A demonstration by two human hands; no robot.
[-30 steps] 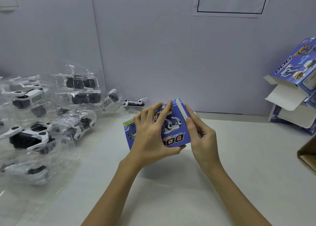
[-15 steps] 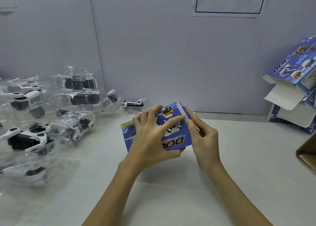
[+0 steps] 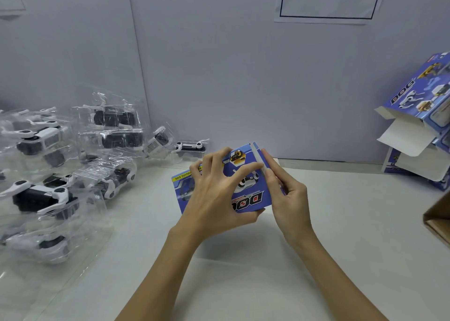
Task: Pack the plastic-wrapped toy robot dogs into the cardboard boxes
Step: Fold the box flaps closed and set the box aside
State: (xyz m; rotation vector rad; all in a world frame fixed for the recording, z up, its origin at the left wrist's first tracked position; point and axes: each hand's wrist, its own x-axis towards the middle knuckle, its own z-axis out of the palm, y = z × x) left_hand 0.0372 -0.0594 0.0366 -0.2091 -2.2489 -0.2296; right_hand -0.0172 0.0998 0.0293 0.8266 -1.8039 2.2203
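A blue printed cardboard box (image 3: 246,194) with a dog picture sits just above the white table at centre. My left hand (image 3: 214,196) lies over its front face, thumb under the lower edge. My right hand (image 3: 287,199) presses its fingers along the box's right end, where a white flap edge shows. Several black-and-white toy robot dogs in clear plastic (image 3: 41,196) are piled at the left, more of them (image 3: 114,118) stacked against the wall. What the box contains is hidden.
Empty blue boxes with open white flaps (image 3: 414,126) are stacked at the right against the wall. A brown carton corner (image 3: 438,218) juts in at the right edge. The white table (image 3: 243,272) stretches toward me. A grey wall with a paper sign (image 3: 328,2) stands behind.
The box has tipped slightly lower and flatter in my hands. My left fingers have spread across its front, and my right fingers have slid along the right end flap.
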